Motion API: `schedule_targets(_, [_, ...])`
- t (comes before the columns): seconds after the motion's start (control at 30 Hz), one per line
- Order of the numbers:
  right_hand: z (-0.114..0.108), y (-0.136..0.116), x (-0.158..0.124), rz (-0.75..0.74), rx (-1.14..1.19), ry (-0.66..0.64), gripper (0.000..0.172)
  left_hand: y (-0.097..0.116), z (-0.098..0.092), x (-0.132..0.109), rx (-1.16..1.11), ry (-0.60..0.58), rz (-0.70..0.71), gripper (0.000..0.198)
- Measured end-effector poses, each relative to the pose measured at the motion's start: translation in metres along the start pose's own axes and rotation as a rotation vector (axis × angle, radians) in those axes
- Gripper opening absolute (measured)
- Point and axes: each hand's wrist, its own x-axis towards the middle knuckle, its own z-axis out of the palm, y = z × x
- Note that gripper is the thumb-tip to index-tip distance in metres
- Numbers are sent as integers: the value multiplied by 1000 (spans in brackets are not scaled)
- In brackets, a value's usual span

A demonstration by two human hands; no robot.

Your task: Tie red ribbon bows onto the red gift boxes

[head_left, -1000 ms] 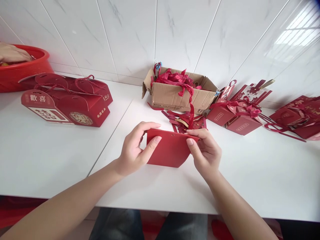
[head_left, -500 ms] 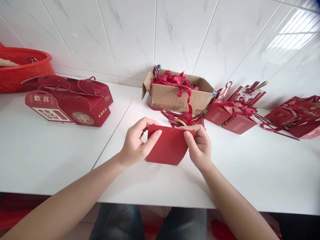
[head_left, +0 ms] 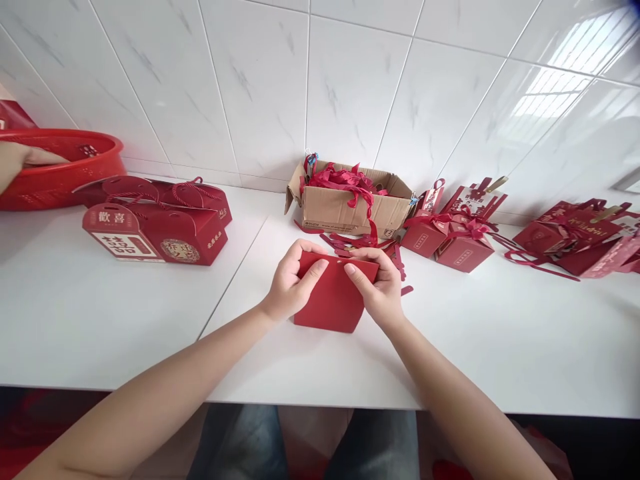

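Note:
A plain red gift box (head_left: 331,300) stands on the white table in front of me, its upper edge between my two hands. My left hand (head_left: 297,279) grips the top left corner, thumb on the near face and fingers behind. On the top right corner, my right hand (head_left: 376,283) holds the box the same way. A small hole shows near the middle of the upper edge, between my thumbs. Just behind the box lies a pile of dark red strips (head_left: 350,245); the box and my fingers hide part of it.
A cardboard box (head_left: 345,208) full of red ribbon (head_left: 345,179) stands by the tiled wall. Ribbon-tied red boxes (head_left: 463,253) and more red packages (head_left: 575,233) are to the right. Left are red handled boxes (head_left: 195,240) and a red basket (head_left: 60,180), with another person's hand (head_left: 25,160) over it.
My right thumb has moved inward along the top edge, closer to the hole. Another person's hand has come in at the red basket. The camera view has tilted and shifted slightly.

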Motion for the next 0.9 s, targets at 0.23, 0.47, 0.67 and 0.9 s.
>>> schedule_targets(0.23, [0,-1,6,-23,-12,17,19,2,9,5,5,84,-28,18])
schedule_targets(0.47, [5,3,25,0,-9,14,23,-1,2,23,-244,34,-333,34])
schedule_targets(0.67, [18,6,47,-66,-63,-109,24,-3,-16,32,-357,102,-481,35])
schedule_targets(0.9, [-12,27,138,-182,-831,105,40,-10,-27,19,-147,192,-340,30])
